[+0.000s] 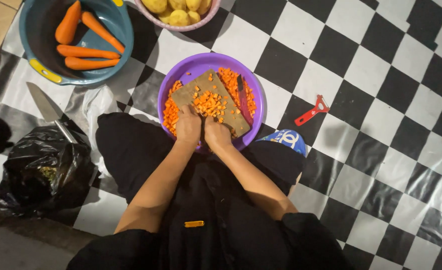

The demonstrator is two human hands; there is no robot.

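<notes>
Head view: hands on wooden board

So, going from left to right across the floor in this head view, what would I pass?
Black rubbish bag → large knife → blue bowl of carrots → purple bowl of diced carrot → red peeler.

the fingertips of the left hand and right hand are tucked against the cutting board, so their grip cannot be told. the board covers much of the purple bowl. the potato bowl and the blue carrot tub are cut off by the top edge. the black bag hides its contents, and the knife handle is partly hidden behind it.
</notes>
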